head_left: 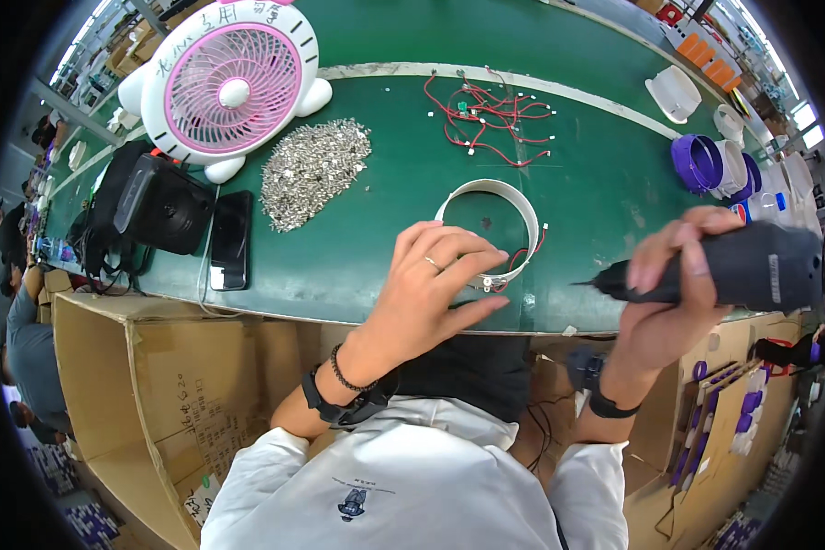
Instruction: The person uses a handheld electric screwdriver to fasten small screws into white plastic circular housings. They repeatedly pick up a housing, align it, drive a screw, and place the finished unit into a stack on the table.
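Note:
A white plastic ring (525, 203) stands on the green table in front of me, with a thin red wire (534, 246) inside its right wall and over the rim. My left hand (440, 275) is at its near left side, index finger and thumb spread around a small fitting (488, 285) on the near wall. Its fingers look apart; I cannot tell whether they touch the ring. My right hand (674, 284) grips a black electric screwdriver (761, 266), held sideways over the table's right part with its bit pointing left toward the ring.
Left of the ring lies a pile of small metal screws (312, 170). Beyond it are a pink-and-white fan (234, 92), a black speaker (170, 202) and a phone (231, 240). Red wires (486, 115) lie behind the ring. Purple rings (697, 163) stand far right; a cardboard box (101, 385) sits below left.

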`<action>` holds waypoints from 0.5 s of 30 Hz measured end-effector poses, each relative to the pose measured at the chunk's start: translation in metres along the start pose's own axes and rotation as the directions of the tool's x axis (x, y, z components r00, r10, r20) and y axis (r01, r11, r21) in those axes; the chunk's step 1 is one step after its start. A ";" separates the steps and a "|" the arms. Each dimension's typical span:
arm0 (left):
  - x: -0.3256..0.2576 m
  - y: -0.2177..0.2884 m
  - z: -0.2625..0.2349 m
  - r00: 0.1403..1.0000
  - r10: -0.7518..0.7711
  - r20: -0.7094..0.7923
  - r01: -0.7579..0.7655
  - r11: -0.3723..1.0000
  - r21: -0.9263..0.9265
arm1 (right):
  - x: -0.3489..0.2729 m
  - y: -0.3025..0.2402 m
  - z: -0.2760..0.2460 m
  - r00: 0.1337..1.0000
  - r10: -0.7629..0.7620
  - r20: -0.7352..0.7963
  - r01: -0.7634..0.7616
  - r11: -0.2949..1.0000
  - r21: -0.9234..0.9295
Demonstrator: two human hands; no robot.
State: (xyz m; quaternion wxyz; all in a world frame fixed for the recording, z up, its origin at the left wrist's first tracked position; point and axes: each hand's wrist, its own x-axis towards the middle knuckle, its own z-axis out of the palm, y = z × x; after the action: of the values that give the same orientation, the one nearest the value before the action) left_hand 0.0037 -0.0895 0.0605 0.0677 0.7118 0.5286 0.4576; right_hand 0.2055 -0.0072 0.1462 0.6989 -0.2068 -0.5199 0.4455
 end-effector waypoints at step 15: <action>-0.014 -0.030 0.041 1.000 -0.004 0.009 0.005 0.998 -0.060 | -0.018 0.041 0.036 0.942 0.087 0.326 -0.059 0.994 -0.095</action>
State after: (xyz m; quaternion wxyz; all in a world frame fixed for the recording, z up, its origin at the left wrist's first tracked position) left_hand 0.0125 -0.0719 0.0121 0.0923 0.7103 0.5159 0.4699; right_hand 0.1550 -0.0078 0.1189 0.5761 -0.1777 -0.6395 0.4770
